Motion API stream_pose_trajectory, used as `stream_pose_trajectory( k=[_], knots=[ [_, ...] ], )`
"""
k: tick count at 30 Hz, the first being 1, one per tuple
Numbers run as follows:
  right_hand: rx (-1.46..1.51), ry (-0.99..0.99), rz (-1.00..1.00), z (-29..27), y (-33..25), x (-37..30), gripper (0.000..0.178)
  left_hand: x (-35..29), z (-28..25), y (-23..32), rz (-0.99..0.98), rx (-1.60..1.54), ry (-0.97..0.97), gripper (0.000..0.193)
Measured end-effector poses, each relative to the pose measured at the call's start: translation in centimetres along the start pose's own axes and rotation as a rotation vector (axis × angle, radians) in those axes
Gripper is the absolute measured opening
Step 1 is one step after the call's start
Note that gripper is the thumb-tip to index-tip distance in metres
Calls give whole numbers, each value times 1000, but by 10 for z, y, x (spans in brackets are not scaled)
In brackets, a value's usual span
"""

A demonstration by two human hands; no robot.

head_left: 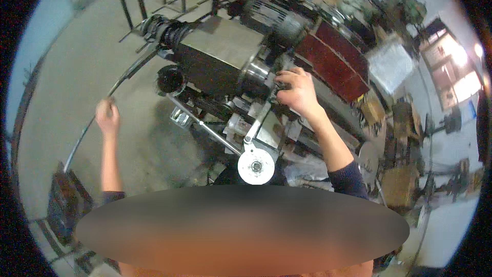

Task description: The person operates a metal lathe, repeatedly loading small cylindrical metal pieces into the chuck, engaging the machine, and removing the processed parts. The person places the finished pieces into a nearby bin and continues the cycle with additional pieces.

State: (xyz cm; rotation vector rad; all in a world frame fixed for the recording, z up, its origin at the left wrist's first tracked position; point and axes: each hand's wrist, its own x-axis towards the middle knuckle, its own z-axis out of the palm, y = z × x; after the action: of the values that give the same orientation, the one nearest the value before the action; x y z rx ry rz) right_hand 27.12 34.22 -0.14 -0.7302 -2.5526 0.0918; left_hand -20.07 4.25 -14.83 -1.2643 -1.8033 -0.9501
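A long thin metal rod slants from a dark box-like stand at lower left up towards the rear end of a metal lathe. My left hand is closed around its middle. At the lathe's round shiny chuck, my right hand reaches in with fingers curled and thumb bent inward. What those fingers grip is hidden by the hand and the machine parts. Left of the chuck sits the lathe's boxy headstock, with dark pulleys at its far end.
A white round dial and a metal lever stand close in front of me. Another long handle slopes across the lathe's front. Dark red panels and a motor lie behind. A bright window is at right.
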Motion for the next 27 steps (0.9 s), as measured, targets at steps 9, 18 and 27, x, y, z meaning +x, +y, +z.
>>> stream_pose_trajectory(
  k=[9, 18, 27],
  knots=[
    [-14, 74, 612, -104, 62, -223, 38, -105, 175, 97, -78, 129, -1152, 22],
    [-511, -105, 1101, -173, 229, -489, 45, -58, 132, 109, -377, -18, -1001, 28],
    [-726, -449, 1366, -168, 298, -632, 45, -14, 111, 191, -1389, -767, -432, 37]
  ],
)
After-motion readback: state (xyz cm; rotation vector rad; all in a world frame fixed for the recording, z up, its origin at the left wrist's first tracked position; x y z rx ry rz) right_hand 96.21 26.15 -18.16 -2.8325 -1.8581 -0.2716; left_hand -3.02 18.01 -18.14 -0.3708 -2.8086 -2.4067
